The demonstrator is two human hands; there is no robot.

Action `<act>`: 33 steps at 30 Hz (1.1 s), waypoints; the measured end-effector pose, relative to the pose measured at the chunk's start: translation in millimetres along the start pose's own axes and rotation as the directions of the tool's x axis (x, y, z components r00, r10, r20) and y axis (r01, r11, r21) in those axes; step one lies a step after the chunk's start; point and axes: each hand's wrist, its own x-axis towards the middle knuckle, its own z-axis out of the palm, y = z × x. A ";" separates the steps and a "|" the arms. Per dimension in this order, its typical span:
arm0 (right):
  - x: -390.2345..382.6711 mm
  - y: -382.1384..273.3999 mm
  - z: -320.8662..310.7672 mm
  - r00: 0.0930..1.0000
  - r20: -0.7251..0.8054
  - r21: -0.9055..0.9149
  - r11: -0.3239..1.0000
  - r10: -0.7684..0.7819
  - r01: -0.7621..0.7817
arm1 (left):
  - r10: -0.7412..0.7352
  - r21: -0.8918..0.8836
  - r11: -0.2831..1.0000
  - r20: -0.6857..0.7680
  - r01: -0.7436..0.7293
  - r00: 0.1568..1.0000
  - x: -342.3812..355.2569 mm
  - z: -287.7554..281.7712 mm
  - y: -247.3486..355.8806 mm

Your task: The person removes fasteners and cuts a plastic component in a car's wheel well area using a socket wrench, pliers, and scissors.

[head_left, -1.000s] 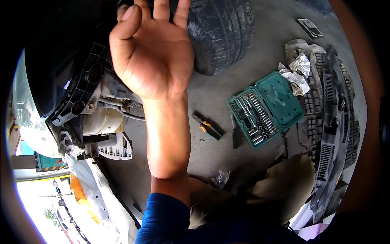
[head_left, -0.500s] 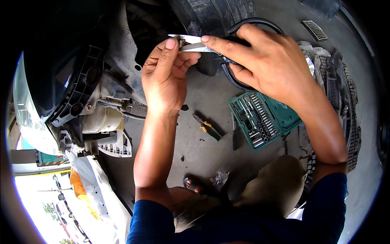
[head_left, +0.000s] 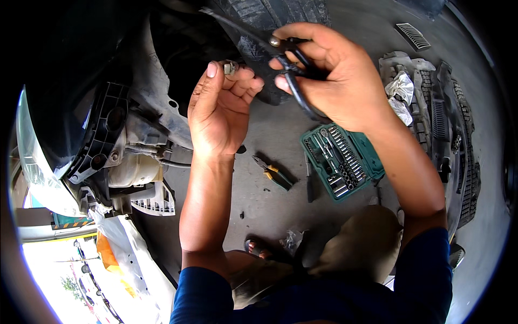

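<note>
And the left hand (head_left: 221, 110) pinches a small pale piece (head_left: 230, 67) between thumb and fingers! Just right, the right hand (head_left: 345, 75) grips black-handled scissors (head_left: 253, 38), fingers curled, blades pointing far left.

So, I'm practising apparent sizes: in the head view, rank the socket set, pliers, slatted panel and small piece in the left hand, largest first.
Socket set
Pliers and slatted panel: too alike to rank
Small piece, though held nearer the camera
</note>
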 end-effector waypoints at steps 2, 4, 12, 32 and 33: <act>6.0 3.3 9.9 0.996 -0.013 0.011 0.997 -0.083 0.083 | 0.010 0.039 0.999 0.001 -0.010 1.000 -0.2 1.0 0.6; 10.5 5.0 16.7 0.989 -0.037 -0.031 0.989 -0.144 0.143 | 0.027 0.101 0.995 0.002 -0.027 1.000 -1.3 4.1 3.5; 14.2 0.2 35.8 0.977 -0.003 -0.256 0.944 -0.214 0.206 | 0.064 0.243 0.969 -0.061 -0.047 0.996 -10.7 10.1 9.4; 17.9 18.5 54.7 0.985 -0.047 -0.233 0.961 -0.167 0.152 | 0.029 0.408 0.911 0.092 -0.064 0.995 -17.9 -8.6 30.5; 17.5 16.0 55.3 0.992 -0.036 -0.182 0.977 -0.123 0.115 | 0.038 0.419 0.904 0.110 -0.080 0.993 -17.4 -11.0 31.3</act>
